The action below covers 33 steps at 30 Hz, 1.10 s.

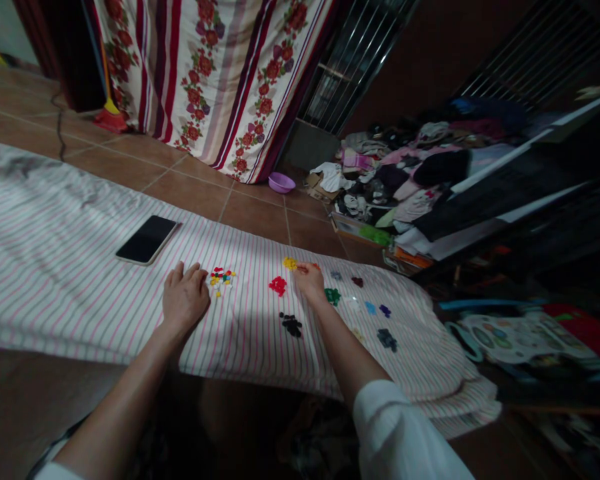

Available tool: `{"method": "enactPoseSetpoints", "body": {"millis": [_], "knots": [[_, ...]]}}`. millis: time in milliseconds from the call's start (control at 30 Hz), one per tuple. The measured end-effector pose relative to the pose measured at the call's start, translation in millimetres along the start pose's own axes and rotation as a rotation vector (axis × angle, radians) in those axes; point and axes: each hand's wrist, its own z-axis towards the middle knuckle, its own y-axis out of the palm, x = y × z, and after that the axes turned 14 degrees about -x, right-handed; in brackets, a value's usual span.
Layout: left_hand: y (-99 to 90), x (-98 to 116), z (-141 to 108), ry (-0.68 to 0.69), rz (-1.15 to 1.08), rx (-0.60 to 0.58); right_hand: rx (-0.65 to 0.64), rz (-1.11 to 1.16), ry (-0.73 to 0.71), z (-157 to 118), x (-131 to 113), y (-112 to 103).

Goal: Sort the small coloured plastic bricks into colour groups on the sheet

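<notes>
On a striped cloth [250, 320] lie several small heaps of coloured pieces. My left hand [184, 297] rests on the cloth with its fingers apart, just left of a mixed heap [221, 280] of red, yellow, white and other pieces. My right hand [310, 281] reaches to the yellow heap [290, 263], fingertips pinched at its right edge; whatever they hold is too small to name. Near that hand are a red heap [278, 287], a black heap [293, 325] and a green heap [333, 297]. Farther right lie light blue [371, 307], dark blue [385, 311] and grey [387, 340] heaps.
A phone [147, 240] lies on the cloth left of my hands. Beyond the cloth, a purple bowl [281, 183] sits on the tiled floor by a flowered curtain [220, 80]. Piled clothes [405, 167] fill the back right; a cluttered surface [525, 340] stands at the right.
</notes>
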Motion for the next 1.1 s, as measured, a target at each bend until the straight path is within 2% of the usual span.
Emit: {"method": "enactPoseSetpoints", "body": {"millis": [100,267,400,733,933,1100], "knots": [[-0.7,0.2,0.2,0.001,0.029,-0.004,-0.056,-0.048,0.071,3.7,7.5,-1.5],[-2.1,0.7,0.1,-0.009,0.039,-0.031,-0.067,-0.042,0.081,4.0,8.6,2.3],[-1.3,0.1,0.2,-0.003,0.033,-0.029,-0.075,-0.045,0.042,-2.2,6.1,1.9],[-1.9,-0.5,0.4,0.006,0.016,-0.017,-0.059,-0.215,-0.027,-13.9,-5.6,3.3],[-3.3,0.3,0.2,-0.007,0.024,-0.043,-0.072,-0.267,-0.209,-21.1,-23.9,12.1],[-2.6,-0.8,-0.1,-0.005,0.026,-0.041,-0.203,-0.283,-0.353,-39.9,-50.4,33.3]]}}
